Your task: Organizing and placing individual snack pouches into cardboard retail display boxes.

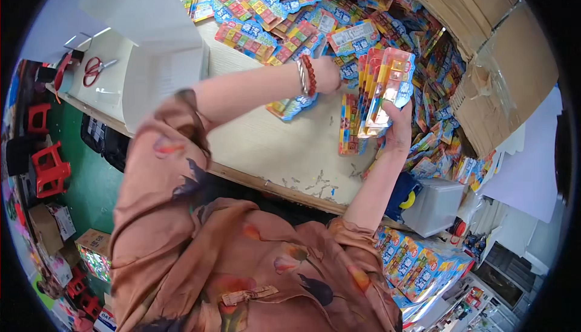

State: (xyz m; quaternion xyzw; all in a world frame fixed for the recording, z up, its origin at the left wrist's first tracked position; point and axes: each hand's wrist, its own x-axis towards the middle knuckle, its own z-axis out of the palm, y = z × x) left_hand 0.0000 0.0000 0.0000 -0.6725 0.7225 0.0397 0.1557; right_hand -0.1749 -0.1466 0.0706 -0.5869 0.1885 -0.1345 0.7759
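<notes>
My right hand (397, 127) grips a fanned stack of colourful blister cards (394, 75), its thumb across the front card's clear plastic. Beside the stack, more blister cards (348, 127) stand at the near side, partly covered by it. My left hand (327, 75), with a silver bangle and a red bead bracelet at the wrist, reaches across to the edge of the big pile of loose blister cards (302, 32). Its fingers are turned away and blurred, so what they touch is hidden. Under my left forearm one blister card (292, 108) lies on the table.
A large torn cardboard box (502, 78) spills blister cards at the right. Left on the pale table (284, 150) are a white plastic bin (163, 78) and red-handled scissors (94, 71). Red stools (51, 169) stand on the green floor. Packed display boxes (417, 265) sit below right.
</notes>
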